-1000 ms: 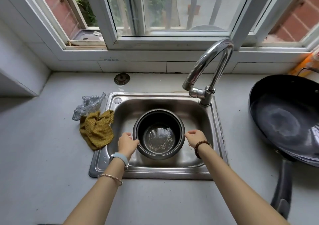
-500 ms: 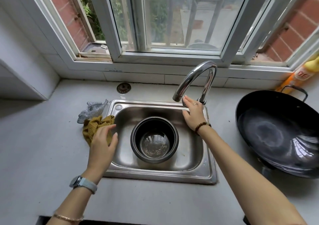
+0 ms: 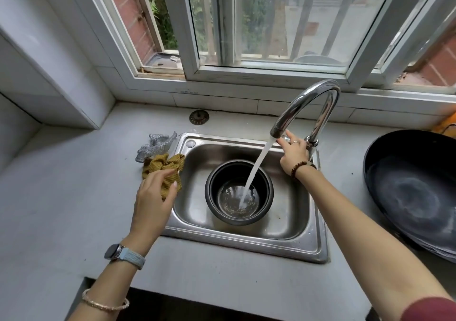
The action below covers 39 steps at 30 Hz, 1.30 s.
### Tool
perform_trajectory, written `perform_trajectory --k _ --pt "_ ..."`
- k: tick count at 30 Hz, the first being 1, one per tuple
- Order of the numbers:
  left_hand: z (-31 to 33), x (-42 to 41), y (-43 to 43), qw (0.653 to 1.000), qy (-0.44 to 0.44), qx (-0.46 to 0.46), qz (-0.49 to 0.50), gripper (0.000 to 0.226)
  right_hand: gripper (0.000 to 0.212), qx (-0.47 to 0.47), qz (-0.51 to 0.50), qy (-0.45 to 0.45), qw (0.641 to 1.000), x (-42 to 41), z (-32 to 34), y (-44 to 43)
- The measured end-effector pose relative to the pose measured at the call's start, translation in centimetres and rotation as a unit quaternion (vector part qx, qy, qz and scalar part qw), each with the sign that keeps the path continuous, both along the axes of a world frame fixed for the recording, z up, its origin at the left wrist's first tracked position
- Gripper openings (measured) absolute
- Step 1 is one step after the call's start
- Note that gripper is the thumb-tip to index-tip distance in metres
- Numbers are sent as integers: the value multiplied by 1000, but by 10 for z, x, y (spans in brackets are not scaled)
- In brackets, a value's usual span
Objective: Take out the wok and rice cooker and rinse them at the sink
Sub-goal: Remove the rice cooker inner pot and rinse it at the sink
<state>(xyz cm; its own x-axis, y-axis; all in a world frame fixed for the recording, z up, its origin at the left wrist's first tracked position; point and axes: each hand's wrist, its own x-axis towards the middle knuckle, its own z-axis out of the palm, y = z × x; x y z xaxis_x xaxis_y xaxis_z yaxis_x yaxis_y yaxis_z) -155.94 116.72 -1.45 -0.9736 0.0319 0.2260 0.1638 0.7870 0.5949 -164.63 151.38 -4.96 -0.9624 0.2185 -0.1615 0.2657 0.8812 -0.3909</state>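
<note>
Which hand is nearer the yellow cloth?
Left. The left hand is over the yellow cloth at the left rim of the sink; the right hand is at the faucet, opposite.

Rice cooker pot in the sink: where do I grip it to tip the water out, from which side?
Probably the rim, from straight above, one hand on its left edge and one on its right. The rice cooker pot stands upright, mouth up, with smooth round walls and no handle showing, and the sink leaves room on both sides.
</note>
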Motion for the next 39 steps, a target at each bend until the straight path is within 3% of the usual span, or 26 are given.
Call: perform_trajectory --k 4,7,11,14,19,23,26,32,35,39 --pt "-1 5 -1 1000 -13 9 13 27 78 -17 -7 23 1000 2 -1 1" --pt "-3 7 -1 999 -27 17 16 26 76 -64 -25 90 994 7 -5 0" --pt "-8 9 2 997 -51 40 30 24 55 -147 -33 142 978 22 -15 8" --pt "-22 7 9 990 -110 78 40 24 40 -214 -81 93 969 45 -21 7" --pt "-54 -1 29 960 -228 145 67 25 32 -293 -140 0 946 75 -50 5" --pt "-82 -11 44 921 -310 212 108 25 30 -408 -246 -59 877 81 -71 0" --pt "-102 -24 49 901 -358 206 134 31 33 -452 -282 -89 841 80 -79 -7" --pt "-134 -41 57 885 -393 188 163 38 34 -468 -319 -125 814 73 -87 -18" --pt "-144 -46 60 876 -392 215 179 4 33 -467 -330 -132 810 70 -93 -18" --pt "-148 -49 65 853 -396 264 212 21 34 -476 -336 -137 801 66 -99 -17"
